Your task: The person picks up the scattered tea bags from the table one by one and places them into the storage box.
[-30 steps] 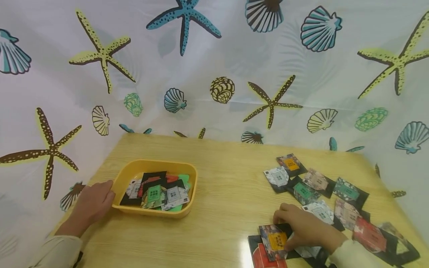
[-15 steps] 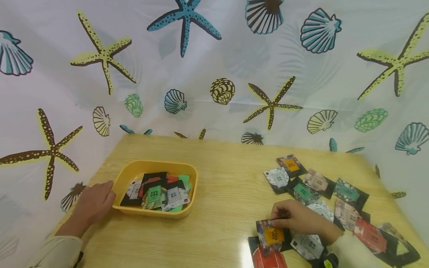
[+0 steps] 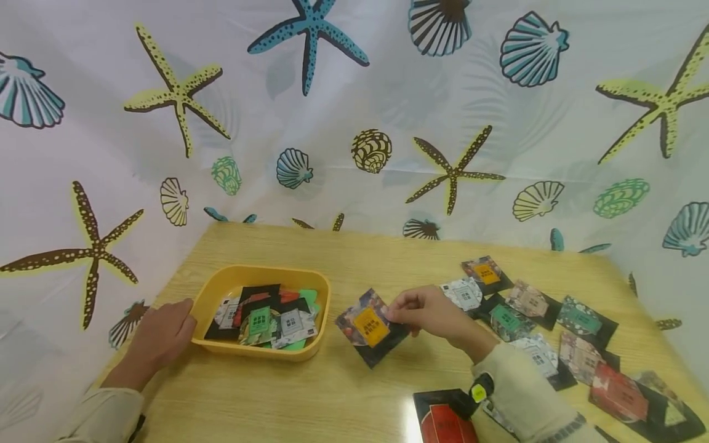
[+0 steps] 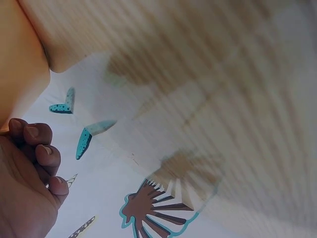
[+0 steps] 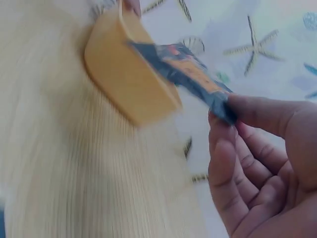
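Note:
Pinched by a corner between the thumb and fingers of my right hand (image 3: 437, 317) is a dark packet (image 3: 370, 329) with an orange label, held up just right of the yellow bin (image 3: 255, 351). The right wrist view has the same packet (image 5: 185, 72) nearly edge-on, in front of the bin (image 5: 126, 64). My left hand (image 3: 160, 338) grips the bin's left rim; in the left wrist view the hand's (image 4: 27, 183) fingers are curled beside the bin wall (image 4: 22, 69). Several packets (image 3: 258, 321) with green, white and red labels lie inside the bin.
Several packets (image 3: 526, 301) lie spread and partly overlapping across the right side of the wooden table (image 3: 310, 403). A red-labelled packet (image 3: 445, 421) is at the front edge, under the right forearm. A curtain (image 3: 332, 111) printed with starfish and shells hangs behind.
My right hand has lifted the orange-labelled packet off the red one at the front and carried it left and away from me toward the bin. The left hand has stayed at the rim.

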Motion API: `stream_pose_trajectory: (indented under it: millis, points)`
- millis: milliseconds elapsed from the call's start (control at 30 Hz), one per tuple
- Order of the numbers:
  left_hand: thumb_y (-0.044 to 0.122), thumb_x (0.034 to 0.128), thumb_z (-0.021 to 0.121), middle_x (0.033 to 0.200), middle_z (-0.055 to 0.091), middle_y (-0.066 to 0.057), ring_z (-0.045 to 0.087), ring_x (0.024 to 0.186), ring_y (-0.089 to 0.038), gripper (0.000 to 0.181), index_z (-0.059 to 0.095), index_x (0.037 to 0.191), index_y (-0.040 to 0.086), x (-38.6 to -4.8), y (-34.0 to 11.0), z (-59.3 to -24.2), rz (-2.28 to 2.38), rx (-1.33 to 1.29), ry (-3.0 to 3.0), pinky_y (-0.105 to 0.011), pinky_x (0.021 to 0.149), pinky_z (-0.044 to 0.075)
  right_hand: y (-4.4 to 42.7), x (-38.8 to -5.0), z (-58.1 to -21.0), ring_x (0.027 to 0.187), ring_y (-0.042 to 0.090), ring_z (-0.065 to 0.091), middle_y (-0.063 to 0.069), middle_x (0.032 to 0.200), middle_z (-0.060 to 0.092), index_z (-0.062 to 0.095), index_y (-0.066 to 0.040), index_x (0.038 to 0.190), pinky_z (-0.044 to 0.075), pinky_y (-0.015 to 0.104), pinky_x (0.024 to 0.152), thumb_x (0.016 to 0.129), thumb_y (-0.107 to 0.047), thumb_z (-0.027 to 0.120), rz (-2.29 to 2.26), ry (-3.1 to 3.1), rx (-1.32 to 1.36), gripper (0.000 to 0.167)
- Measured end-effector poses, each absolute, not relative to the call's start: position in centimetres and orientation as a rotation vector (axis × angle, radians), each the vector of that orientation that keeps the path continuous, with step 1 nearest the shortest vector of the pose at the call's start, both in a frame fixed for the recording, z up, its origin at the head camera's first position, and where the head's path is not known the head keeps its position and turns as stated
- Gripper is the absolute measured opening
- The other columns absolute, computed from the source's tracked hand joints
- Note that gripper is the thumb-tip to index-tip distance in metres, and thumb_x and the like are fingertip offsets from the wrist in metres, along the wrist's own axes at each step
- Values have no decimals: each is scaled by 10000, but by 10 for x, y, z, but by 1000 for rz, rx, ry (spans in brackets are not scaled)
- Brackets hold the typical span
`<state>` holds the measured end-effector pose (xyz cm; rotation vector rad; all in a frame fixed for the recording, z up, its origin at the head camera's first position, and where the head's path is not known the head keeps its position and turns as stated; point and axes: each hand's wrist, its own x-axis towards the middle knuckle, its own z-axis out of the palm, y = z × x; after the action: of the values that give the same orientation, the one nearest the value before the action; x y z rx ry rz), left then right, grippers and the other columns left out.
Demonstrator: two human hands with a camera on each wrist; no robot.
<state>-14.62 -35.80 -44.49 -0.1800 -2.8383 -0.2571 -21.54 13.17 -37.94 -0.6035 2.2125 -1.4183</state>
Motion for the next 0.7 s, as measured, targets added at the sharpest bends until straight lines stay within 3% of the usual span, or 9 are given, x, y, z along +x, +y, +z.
stream_pose_trajectory:
  millis: [167, 333, 500, 600, 700]
  points:
    - [107, 945, 415, 604, 345, 12, 302, 549, -153, 228, 398, 720, 139, -146, -357, -443, -227, -178, -2828, -327, 603, 218, 81, -219, -377, 623, 79, 629, -53, 739, 691, 680, 36, 1028, 583, 292, 650, 945, -171, 659, -1521, 2075, -528, 224]
    - [118, 948, 414, 612, 358, 10, 330, 571, -157, 225, 407, 724, 139, -145, -357, -440, -208, -149, -2850, -333, 610, 229, 25, -217, -379, 612, 75, 656, 50, 808, 725, 691, 27, 1006, 607, 338, 704, 926, -142, 681, -1545, 2078, -391, 187]
    - [123, 955, 401, 622, 372, 7, 349, 580, -164, 222, 417, 734, 138, -143, -357, -440, -231, -132, -2877, -336, 620, 237, -20, -208, -385, 571, 67, 649, 147, 838, 752, 726, 32, 946, 601, 310, 669, 912, -83, 681, -1543, 2154, -368, 128]
    - [121, 953, 407, 617, 367, 9, 341, 575, -161, 226, 414, 728, 140, -142, -357, -440, -224, -135, -2876, -334, 617, 234, -38, -202, -390, 582, 122, 693, 152, 815, 762, 739, 17, 911, 586, 284, 622, 902, -83, 689, -1505, 2266, -399, 113]
    - [125, 952, 408, 618, 368, 6, 345, 578, -165, 221, 414, 731, 137, -143, -357, -439, -213, -138, -2873, -336, 617, 239, -53, -195, -393, 692, 219, 749, 164, 852, 767, 725, 30, 960, 581, 278, 622, 905, -66, 669, -1459, 2319, -449, 124]
